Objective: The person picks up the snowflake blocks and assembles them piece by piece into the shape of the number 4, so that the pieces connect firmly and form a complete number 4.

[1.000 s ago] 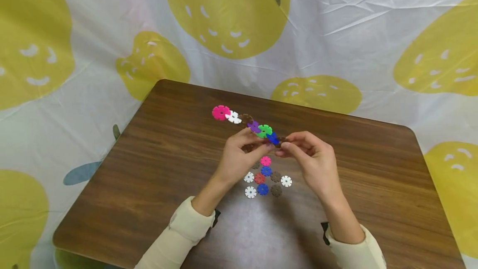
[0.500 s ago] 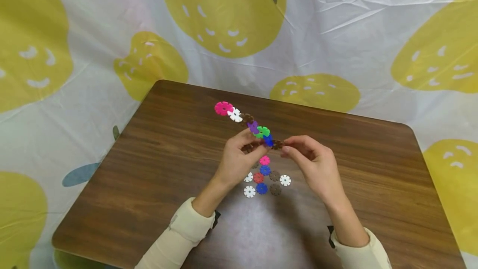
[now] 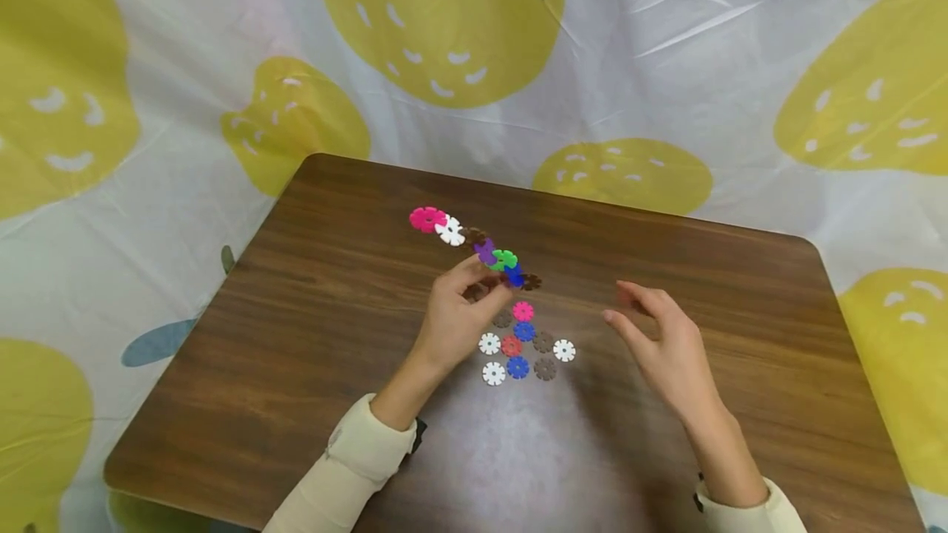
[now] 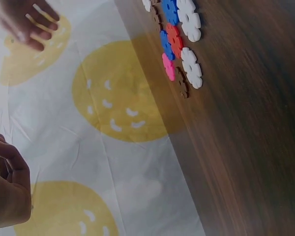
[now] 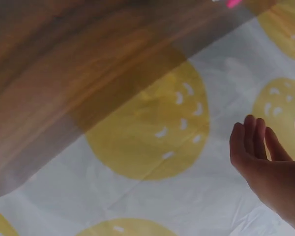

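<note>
Screened-off work area; room type indeterminate. A yellow-patterned white cloth (image 3: pixel 629 97) hangs beyond the left grip (image 3: pixel 457 315). A wood-grain bench (image 3: pixel 333 311) lies beneath that grip.

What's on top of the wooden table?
Ten notched discs show: three white, three brown, two blue, one pink, one red. Whatever the left hand and right hand cover can't be seen.

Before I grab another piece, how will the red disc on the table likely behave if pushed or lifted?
The red disc probably slides rather than rolls, since it lies flat on the table. It looks thin, so it's likely light and fiddly to lift. A push away from you may nudge the blue disc just beyond it.
</note>
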Demonstrator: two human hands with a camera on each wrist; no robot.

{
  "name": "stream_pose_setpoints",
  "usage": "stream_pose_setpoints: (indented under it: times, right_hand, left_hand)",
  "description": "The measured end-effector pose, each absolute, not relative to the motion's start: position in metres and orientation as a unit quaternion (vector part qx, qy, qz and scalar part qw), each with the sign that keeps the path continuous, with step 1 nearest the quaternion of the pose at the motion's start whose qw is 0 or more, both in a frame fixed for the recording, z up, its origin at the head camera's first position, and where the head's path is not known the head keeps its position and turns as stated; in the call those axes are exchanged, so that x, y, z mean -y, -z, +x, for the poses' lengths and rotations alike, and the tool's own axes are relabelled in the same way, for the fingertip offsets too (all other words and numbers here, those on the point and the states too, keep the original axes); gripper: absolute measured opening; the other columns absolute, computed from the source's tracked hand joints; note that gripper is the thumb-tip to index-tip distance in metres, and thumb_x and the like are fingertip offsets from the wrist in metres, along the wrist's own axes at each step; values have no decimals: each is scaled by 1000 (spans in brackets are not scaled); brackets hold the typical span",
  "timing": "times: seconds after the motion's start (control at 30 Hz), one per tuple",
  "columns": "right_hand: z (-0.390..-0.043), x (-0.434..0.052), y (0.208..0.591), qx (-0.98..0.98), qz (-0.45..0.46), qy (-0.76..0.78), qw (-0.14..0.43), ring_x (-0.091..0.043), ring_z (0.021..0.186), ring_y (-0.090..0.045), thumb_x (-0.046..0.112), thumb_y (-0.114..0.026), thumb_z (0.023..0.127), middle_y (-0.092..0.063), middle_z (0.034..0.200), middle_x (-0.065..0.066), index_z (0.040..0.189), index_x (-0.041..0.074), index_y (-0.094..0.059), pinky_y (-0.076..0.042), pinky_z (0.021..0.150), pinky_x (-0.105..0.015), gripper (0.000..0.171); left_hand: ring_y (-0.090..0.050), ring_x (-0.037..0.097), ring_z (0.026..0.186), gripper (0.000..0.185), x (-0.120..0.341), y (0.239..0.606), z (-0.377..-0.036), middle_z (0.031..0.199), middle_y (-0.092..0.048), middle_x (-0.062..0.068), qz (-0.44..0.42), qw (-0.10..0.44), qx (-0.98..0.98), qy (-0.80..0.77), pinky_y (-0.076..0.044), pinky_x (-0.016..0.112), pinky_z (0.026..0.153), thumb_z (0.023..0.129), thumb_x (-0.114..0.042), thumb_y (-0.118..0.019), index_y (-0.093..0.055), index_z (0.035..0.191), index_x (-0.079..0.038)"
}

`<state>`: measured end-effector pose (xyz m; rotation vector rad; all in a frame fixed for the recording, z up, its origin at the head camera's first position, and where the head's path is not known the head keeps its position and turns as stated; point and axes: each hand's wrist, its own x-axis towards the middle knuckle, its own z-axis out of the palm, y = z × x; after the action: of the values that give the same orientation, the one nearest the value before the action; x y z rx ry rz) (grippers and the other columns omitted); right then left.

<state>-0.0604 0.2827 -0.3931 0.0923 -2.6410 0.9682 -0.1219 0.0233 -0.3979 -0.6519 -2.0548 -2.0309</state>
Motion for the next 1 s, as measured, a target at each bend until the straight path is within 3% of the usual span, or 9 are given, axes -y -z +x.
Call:
stream_pose_setpoints:
  times: [0.17,0.33,0.47,0.63,0.8,1.0]
  right_hand:
    - [-62,-286,417,940,53,-313,124,-36,113,-65,21,-77,94,-68,122,-19,139,2,-61,-54,85,-51,51]
    - [-66,-282,437,947,65,-303,89,-40,115,-65,19,-78,92,-67,123,-21,139,1,-61,-53,95,-58,53]
    - [-72,-279,449,957,65,-278,52,-42,111,-65,19,-78,92,-68,120,-22,135,0,-65,-53,94,-60,48]
    - [-77,-274,458,966,62,-249,16,-32,93,-65,20,-79,91,-70,106,-16,124,3,-72,-55,81,-53,38]
    - [-82,-268,464,972,74,-223,20,-21,79,-57,17,-82,87,-67,97,-14,120,5,-75,-49,68,-39,36]
    - [-82,-261,467,976,90,-192,41,-22,76,-54,12,-87,81,-63,86,-9,104,7,-76,-45,64,-38,26]
  left_hand:
    - [-58,7,71,13,-22,396,-120,89,-73,17,-214,83,699,678,-51,19,64,89,0,-73,-77,101,-1]
    - [-61,7,67,12,-23,397,-118,86,-75,21,-206,65,700,681,-54,20,63,90,-1,-73,-77,101,1]
    - [-66,7,70,16,-24,397,-116,91,-76,24,-203,51,693,690,-60,23,66,90,1,-72,-76,106,4]
    - [-75,12,76,19,-26,398,-113,95,-77,25,-206,35,682,701,-65,33,73,91,1,-71,-74,110,5]
    - [-76,26,79,17,-29,399,-112,94,-78,25,-221,53,686,691,-64,27,74,91,2,-72,-75,107,4]
    - [-69,4,73,15,-30,400,-111,87,-78,21,-235,80,689,681,-62,24,69,89,3,-72,-77,103,3]
